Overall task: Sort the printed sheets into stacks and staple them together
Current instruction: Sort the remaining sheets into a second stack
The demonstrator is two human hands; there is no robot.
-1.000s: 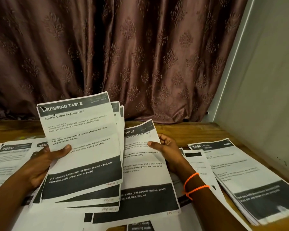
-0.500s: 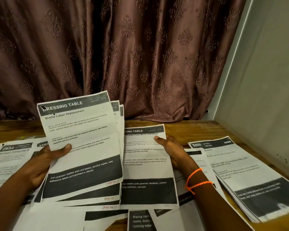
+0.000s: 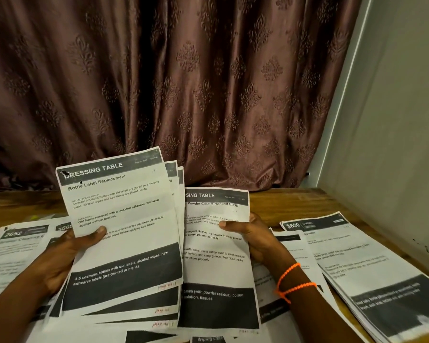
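Fanning slightly, a bundle of "DRESSING TABLE" sheets (image 3: 124, 233) is gripped by the left hand (image 3: 67, 258), thumb pressed on the top page, raised over the table's near edge. A single sheet (image 3: 216, 256) (headed alike) is pinched at its right margin by the right hand (image 3: 253, 238). A "KITCHEN" stack (image 3: 357, 271) lies by the table's right edge, other sheets (image 3: 13, 251) toward the left.

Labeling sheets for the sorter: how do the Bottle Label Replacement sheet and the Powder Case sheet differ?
Bottle Label Replacement sheet fronts a fanned bundle in the left hand; Powder Case sheet is gripped by the right hand. The first tilts, the second sits straighter. The first overlaps the second's left edge. Both carry DRESSING TABLE headers.
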